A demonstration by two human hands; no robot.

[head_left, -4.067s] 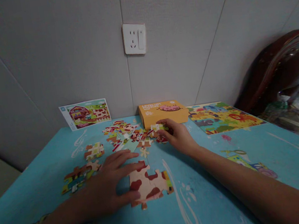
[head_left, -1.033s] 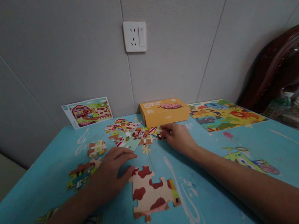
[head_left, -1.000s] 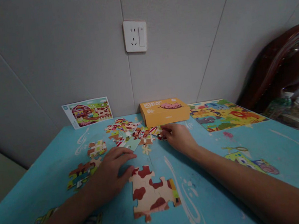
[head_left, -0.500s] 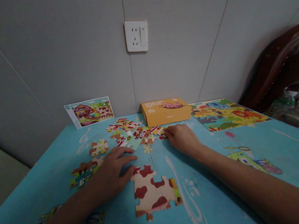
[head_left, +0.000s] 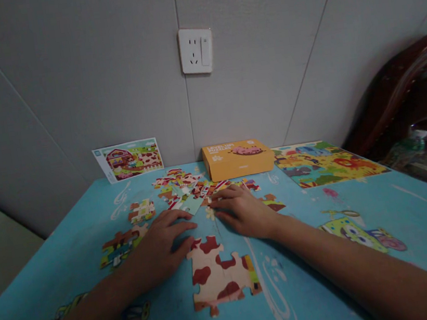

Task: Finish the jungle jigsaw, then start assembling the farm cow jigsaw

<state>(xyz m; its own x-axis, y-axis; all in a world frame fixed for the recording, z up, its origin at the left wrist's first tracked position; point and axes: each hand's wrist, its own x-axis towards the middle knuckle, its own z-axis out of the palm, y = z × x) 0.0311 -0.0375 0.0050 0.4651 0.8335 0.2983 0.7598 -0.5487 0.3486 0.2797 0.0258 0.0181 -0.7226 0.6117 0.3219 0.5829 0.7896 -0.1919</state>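
My left hand (head_left: 167, 242) rests on the table, fingers spread and holding nothing. Just right of its thumb lies a joined section of puzzle (head_left: 217, 277), cream with red-brown cow patches. My right hand (head_left: 241, 210) reaches to the near edge of a heap of loose puzzle pieces (head_left: 179, 183). Its fingers are extended, with the thumb apart, and the fingertips touch a brown piece (head_left: 205, 202) there. The hand partly covers the right side of the heap.
A yellow puzzle box (head_left: 240, 164) stands behind the heap. The farm picture card (head_left: 133, 160) leans on the wall. Small puzzle groups (head_left: 121, 248) lie to the left, and more pieces (head_left: 273, 202) lie beyond my right wrist. An animal picture sheet (head_left: 328, 163) lies at the right.
My right hand has moved left and slightly nearer, from the heap's right end to its near edge. Pieces at the right are now uncovered. My left hand has stayed put.
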